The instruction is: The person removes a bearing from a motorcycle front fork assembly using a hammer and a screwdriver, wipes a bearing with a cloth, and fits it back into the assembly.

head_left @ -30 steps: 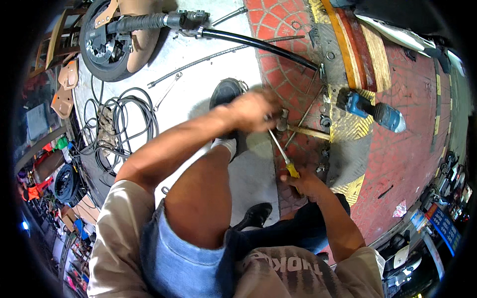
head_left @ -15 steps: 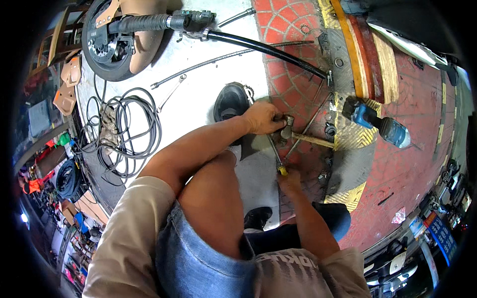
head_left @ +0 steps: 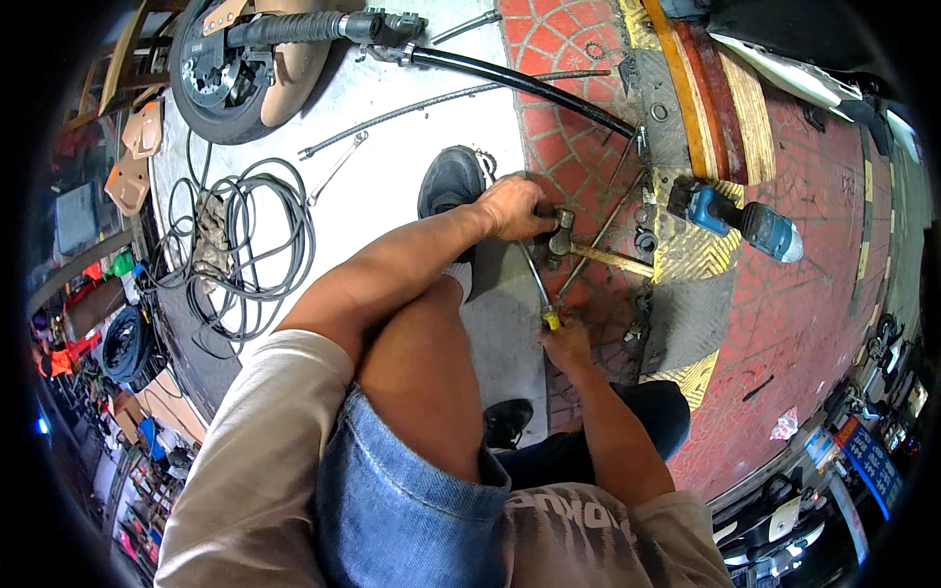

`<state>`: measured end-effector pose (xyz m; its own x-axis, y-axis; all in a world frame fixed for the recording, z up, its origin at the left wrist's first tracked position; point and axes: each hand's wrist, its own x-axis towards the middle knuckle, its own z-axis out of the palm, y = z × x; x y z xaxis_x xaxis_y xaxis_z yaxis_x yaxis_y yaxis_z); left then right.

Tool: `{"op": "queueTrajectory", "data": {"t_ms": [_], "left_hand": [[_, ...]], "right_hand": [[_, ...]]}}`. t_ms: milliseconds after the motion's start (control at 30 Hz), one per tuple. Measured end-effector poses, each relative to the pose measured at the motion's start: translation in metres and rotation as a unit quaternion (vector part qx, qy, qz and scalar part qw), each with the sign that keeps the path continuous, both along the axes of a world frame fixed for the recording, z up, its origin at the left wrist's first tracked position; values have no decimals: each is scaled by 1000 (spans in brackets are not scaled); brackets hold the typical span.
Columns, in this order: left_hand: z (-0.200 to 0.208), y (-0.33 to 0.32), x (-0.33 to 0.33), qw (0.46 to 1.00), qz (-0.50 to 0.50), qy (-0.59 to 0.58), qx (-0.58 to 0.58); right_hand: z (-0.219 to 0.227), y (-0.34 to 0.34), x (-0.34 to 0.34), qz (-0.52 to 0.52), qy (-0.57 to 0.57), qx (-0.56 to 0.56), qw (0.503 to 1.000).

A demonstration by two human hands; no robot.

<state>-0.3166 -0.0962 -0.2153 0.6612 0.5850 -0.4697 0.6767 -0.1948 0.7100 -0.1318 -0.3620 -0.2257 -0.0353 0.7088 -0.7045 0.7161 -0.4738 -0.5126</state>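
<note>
My right hand [head_left: 567,345] is closed around the yellow handle of a screwdriver [head_left: 537,277]. Its metal shaft runs away from me to beneath my left hand [head_left: 515,208], where the tip is hidden. The left fingers are curled together beside my dark shoe [head_left: 453,179]; what they pinch is covered by the hand. A small metal ring-like piece [head_left: 488,162] shows just past that hand, against the shoe. Right of my left hand lies a hammer [head_left: 561,235] with a wooden handle, on the red paving. A thin metal rod [head_left: 600,240] lies beside the hammer.
A blue cordless drill [head_left: 740,220] rests on the yellow-and-grey ramp [head_left: 691,294] to the right. Farther off, a wheel with a fork [head_left: 221,73] and black tube [head_left: 520,83] lies across the floor. A wrench [head_left: 338,167] and a coiled black hose [head_left: 245,255] are at left.
The whole view has shifted slightly. My right hand and the screwdriver have moved a little away from me, and my left hand stays closed by the shoe.
</note>
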Motion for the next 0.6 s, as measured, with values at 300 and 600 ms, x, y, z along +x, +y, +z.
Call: {"op": "queueTrajectory", "data": {"t_ms": [300, 600], "left_hand": [[3, 1, -5, 993, 97, -60, 8], [7, 33, -57, 869, 435, -187, 144]], "right_hand": [[1, 16, -6, -98, 26, -148, 984], [11, 28, 8, -181, 145, -223, 947]]}}
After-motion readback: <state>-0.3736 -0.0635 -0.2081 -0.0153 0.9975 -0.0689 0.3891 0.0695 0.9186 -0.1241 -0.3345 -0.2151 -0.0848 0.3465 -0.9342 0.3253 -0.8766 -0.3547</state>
